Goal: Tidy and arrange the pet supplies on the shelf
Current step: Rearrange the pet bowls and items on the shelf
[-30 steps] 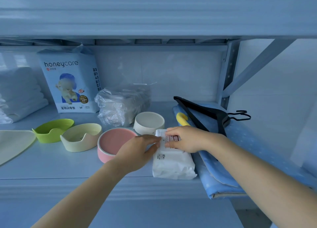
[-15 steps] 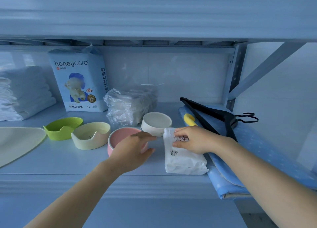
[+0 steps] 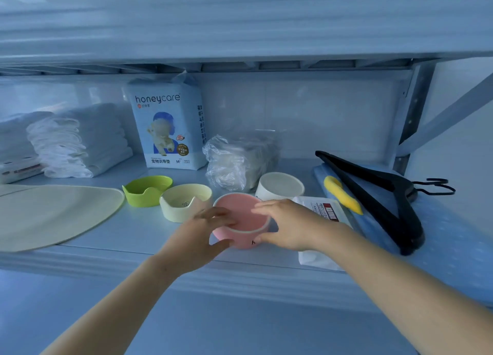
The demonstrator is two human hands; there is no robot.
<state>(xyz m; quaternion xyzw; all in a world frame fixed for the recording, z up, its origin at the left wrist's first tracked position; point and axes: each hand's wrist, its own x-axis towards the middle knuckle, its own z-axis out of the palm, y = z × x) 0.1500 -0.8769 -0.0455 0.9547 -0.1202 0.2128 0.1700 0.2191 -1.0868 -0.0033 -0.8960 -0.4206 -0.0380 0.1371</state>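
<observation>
From my end, the left hand [image 3: 196, 238] and the right hand [image 3: 290, 225] both grip the pink bowl [image 3: 241, 217] by its sides (thumbs in front). It sits near the front edge of the shelf [image 3: 133, 237], between the cream bowl [image 3: 184, 201] and the wipes pack [image 3: 324, 210].

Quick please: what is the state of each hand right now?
Left hand: holding the pink bowl.
Right hand: also holding the pink bowl, from the other side.

Cool bluish light falls on a pale metal shelf [image 3: 133, 234] beneath an upper board [image 3: 240, 29], backed by a white tiled wall [image 3: 333, 120], with a diagonal brace [image 3: 453, 112] on the right.
</observation>
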